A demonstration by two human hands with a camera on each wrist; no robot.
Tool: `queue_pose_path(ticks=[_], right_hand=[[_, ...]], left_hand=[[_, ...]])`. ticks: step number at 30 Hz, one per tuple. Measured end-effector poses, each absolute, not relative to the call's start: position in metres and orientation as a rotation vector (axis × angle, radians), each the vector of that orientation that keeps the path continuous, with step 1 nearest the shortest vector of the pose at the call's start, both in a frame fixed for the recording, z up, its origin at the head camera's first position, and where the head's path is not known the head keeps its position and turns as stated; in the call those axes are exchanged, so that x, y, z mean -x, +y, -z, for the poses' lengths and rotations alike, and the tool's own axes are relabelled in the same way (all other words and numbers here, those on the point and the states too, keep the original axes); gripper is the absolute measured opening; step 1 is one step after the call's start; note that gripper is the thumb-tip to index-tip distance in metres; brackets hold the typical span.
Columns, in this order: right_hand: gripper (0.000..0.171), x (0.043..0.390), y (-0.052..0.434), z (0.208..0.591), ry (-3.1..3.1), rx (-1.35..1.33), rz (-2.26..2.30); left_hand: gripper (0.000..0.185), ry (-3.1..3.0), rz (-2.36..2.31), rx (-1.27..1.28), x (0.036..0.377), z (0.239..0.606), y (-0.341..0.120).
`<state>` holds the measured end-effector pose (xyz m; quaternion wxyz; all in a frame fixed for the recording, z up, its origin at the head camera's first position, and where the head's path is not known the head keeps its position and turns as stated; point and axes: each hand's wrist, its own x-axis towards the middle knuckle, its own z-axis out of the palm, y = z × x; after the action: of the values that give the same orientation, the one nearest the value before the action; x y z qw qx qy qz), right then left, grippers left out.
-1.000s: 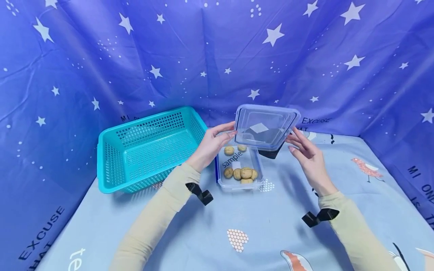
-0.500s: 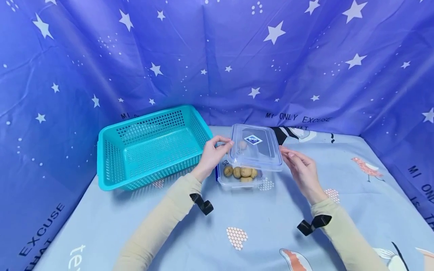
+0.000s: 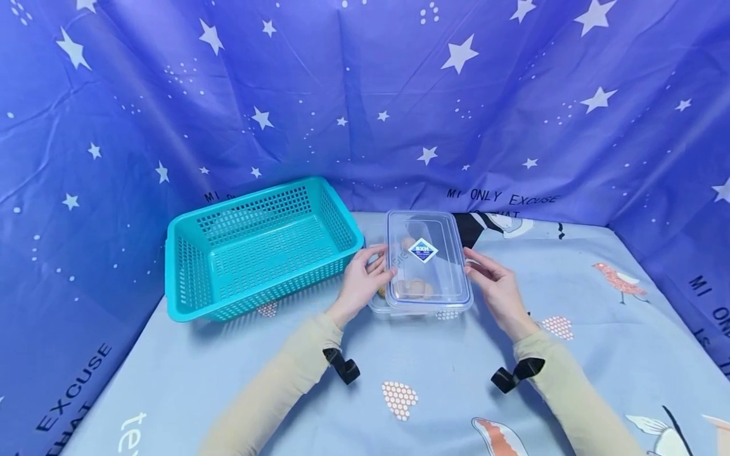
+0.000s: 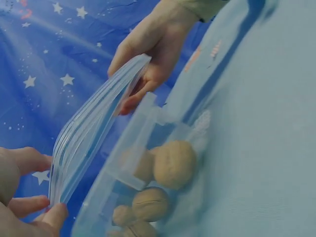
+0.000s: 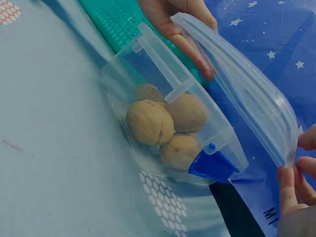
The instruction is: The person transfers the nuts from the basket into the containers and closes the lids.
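A clear plastic lid [image 3: 428,291] with a blue diamond label hangs level just over a clear food container [image 5: 158,57], shifted slightly to its right in the head view. My left hand [image 3: 363,285] pinches the lid's left edge between thumb and fingers. On the opposite edge, my right hand [image 3: 499,292] pinches it the same way. Both wrist views show a gap between lid and container rim. Inside the container lie several walnuts [image 5: 149,122], partly seen through the lid from above. A blue clip [image 5: 212,165] hangs from the container's side.
A turquoise perforated basket [image 3: 262,297] stands left of the container, close to my left hand. The table is covered by a light blue printed cloth [image 3: 445,392]. Behind it hangs a blue curtain [image 3: 308,82] with white stars.
Both hands have lowered the lid toward the container and levelled it from a steep tilt, so its label now faces up. The basket and container stay put.
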<state>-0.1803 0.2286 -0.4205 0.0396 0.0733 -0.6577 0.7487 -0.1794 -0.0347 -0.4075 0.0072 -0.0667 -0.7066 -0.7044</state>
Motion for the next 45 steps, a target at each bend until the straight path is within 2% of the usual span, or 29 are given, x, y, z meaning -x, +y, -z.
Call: queue_pose_path(ticks=[5,14,21,37,45], right_hand=[[0.048,0.184,0.219,0.424,-2.265,-0.187,-2.154],[0.043,0.194,0.197,0.427,-2.37,-0.24,-2.046],[0.044,0.201,0.195,0.426,-2.418,-0.256,-2.037],[0.051,0.195,0.208,0.419,-2.452,-0.128,-2.127],[0.052,0.191,0.22,0.424,-2.444,-0.146,-2.125]], left_hand=[[0.051,-2.232,2.106,0.176,0.168,0.415,-0.039],[0.064,-2.502,1.677,0.197,0.154,0.414,-0.05],[0.062,-2.394,1.944,0.105,0.153,0.418,-0.053],[0.058,-2.436,1.998,0.082,0.167,0.42,-0.047],[0.057,-2.434,2.029,0.101,0.171,0.427,-0.039]])
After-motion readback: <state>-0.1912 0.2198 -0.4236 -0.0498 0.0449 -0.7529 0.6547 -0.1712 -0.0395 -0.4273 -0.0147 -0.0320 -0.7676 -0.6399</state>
